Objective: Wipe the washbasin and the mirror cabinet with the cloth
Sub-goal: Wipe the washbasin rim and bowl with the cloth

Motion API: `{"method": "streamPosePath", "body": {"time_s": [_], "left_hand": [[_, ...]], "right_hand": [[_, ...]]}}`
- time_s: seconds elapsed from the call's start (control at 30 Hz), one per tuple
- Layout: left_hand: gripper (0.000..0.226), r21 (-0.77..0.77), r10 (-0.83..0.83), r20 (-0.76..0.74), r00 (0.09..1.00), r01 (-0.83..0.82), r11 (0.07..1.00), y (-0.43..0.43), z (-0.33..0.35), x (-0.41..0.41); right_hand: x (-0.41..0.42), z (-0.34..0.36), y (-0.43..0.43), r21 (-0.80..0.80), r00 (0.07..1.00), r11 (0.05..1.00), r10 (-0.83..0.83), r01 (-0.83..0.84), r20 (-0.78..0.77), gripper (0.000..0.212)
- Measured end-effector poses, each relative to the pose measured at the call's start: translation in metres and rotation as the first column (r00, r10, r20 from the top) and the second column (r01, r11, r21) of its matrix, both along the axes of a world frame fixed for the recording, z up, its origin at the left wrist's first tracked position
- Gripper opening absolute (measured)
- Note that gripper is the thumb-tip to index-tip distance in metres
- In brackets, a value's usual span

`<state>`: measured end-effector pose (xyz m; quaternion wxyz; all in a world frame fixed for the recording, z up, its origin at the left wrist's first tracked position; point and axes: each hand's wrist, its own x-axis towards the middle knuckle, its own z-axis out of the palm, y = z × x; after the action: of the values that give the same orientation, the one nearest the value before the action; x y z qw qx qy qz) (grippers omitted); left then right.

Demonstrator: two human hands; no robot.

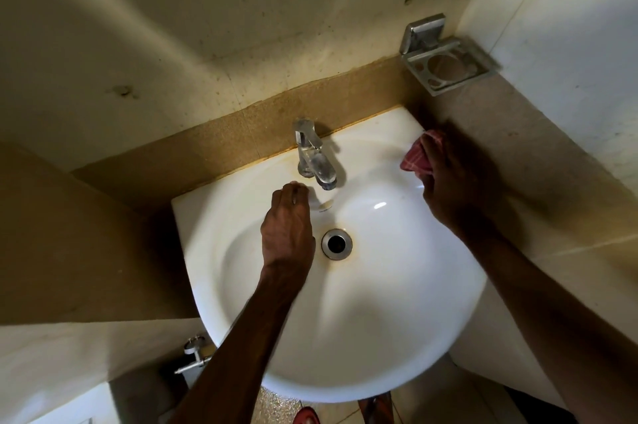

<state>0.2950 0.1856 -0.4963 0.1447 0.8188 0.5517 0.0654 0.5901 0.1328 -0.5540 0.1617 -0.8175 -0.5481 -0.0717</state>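
The washbasin (379,320) fills the corner between the far wall (241,9) and the right wall (569,43), and the wiping of it looks to be the step in hand; the mirror cabinet is out of view. The right hand (452,178) works the far right corner of the rim, its grip clenched around the red checked cloth (416,156), which lies on the rim hard against the right wall. The left hand (288,230) hangs over the bowl, its fingers curled down under the tap (310,156); whether that grip holds anything I cannot tell. The next move probably calls for drawing the cloth leftward along the far rim, where the tap's base narrows the path, or down into the open bowl toward the drain (336,244). The toothbrush holder (448,66) juts out above that corner, so lifting there needs care.
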Motion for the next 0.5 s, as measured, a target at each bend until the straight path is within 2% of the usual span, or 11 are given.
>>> {"method": "streamPosePath", "body": {"time_s": [0.17, 0.27, 0.37, 0.43, 0.5], "left_hand": [[0.077, -0.02, -0.019, -0.043, 0.999, 0.018, 1.0, -0.001, 0.001, 0.002], [0.077, -0.07, -0.067, -0.086, 0.994, 0.061, 0.996, -0.001, 0.008, 0.002], [0.092, -0.203, -0.135, -0.109, 0.985, 0.111, 0.973, -0.009, 0.024, -0.002], [0.09, -0.288, -0.165, -0.108, 0.98, 0.128, 0.949, -0.03, 0.039, -0.013], [0.067, -0.351, -0.107, -0.034, 0.994, 0.089, 0.932, -0.059, 0.055, -0.029]], "right_hand": [[-0.018, -0.001, -0.03, -0.086, 0.984, 0.989, -0.107, 0.12, 0.142, 0.091], [-0.029, -0.002, -0.072, -0.177, 0.984, 0.975, -0.11, 0.134, 0.139, 0.094], [-0.048, 0.008, -0.11, -0.138, 0.984, 0.986, -0.065, 0.089, 0.168, 0.069], [-0.068, 0.02, -0.129, -0.137, 0.987, 0.99, 0.048, -0.027, 0.152, 0.047], [-0.098, 0.045, -0.143, -0.193, 0.985, 0.966, 0.159, -0.17, -0.071, 0.039]]}}
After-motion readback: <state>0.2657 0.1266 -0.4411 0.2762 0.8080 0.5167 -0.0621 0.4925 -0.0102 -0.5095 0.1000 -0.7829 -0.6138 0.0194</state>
